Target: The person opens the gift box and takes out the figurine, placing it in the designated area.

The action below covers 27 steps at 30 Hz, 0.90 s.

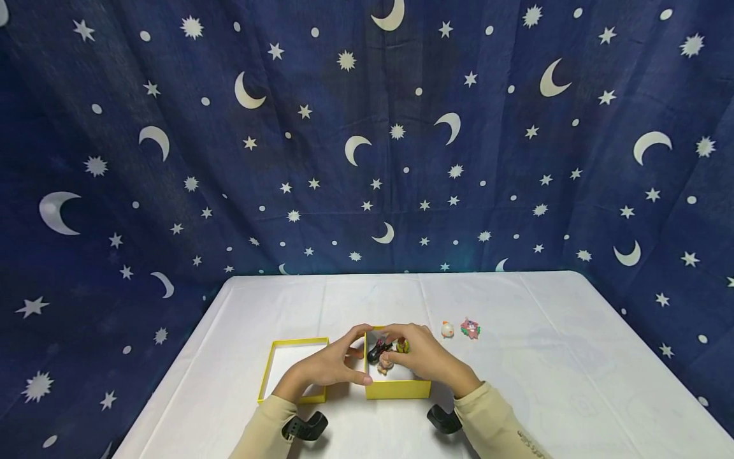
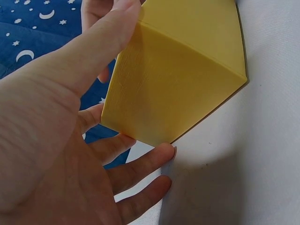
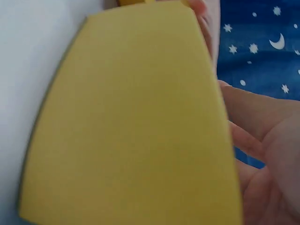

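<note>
A yellow box [image 1: 398, 390] with a white inside stands uncovered on the table. My left hand [image 1: 329, 364] holds its left side, thumb at the near corner and fingers towards the back; the left wrist view shows those fingers along the yellow wall. Over the box, my right hand [image 1: 423, 352] reaches in with bent fingers. Its thumb tip is right at a small tan figurine [image 1: 385, 364]. Inside lie a black-and-red toy [image 1: 377, 350] and a yellow-and-dark toy [image 1: 403, 346], the latter partly covered by the fingers. I cannot tell whether the right fingers pinch a toy.
Left of the box lies a shallow yellow-rimmed lid [image 1: 265, 377], white inside, partly behind my left hand. Beyond the right hand, a small white-and-orange toy [image 1: 447, 329] and a pink figurine with green bits [image 1: 471, 328] rest on the white-covered table [image 1: 573, 376]. A star-and-moon curtain [image 1: 367, 191] hangs behind.
</note>
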Available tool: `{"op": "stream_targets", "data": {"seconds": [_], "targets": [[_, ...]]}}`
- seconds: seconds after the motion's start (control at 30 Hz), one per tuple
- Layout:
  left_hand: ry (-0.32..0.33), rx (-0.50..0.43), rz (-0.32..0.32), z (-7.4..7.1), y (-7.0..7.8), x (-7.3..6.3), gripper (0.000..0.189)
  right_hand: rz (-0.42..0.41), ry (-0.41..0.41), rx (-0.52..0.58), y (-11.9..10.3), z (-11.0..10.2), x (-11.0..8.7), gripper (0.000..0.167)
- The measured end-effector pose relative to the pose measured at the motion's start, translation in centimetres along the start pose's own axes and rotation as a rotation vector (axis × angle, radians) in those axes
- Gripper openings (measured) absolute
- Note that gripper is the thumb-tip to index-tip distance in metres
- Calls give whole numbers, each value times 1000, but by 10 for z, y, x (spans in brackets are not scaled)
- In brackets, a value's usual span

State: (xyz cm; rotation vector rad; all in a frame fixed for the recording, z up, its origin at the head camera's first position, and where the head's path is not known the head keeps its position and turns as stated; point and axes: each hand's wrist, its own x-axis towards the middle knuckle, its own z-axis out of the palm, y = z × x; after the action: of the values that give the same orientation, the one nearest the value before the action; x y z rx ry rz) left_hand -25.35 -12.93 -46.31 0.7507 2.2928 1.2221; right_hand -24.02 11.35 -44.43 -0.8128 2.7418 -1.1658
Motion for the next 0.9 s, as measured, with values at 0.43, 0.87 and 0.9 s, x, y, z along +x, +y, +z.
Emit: {"op": "stream_targets", "data": {"seconds": [0.43,0.87,0.9], "targets": [[-3,0,-5,0,0,0,97,4,39,-185,1,21,3,39],[-3,-8,-18,1,2,-1,96,-63,18,-228,2,22,3,32],[-4,-9,-19,0,2,-1,96,-69,20,-229,2,22,3,32]]}}
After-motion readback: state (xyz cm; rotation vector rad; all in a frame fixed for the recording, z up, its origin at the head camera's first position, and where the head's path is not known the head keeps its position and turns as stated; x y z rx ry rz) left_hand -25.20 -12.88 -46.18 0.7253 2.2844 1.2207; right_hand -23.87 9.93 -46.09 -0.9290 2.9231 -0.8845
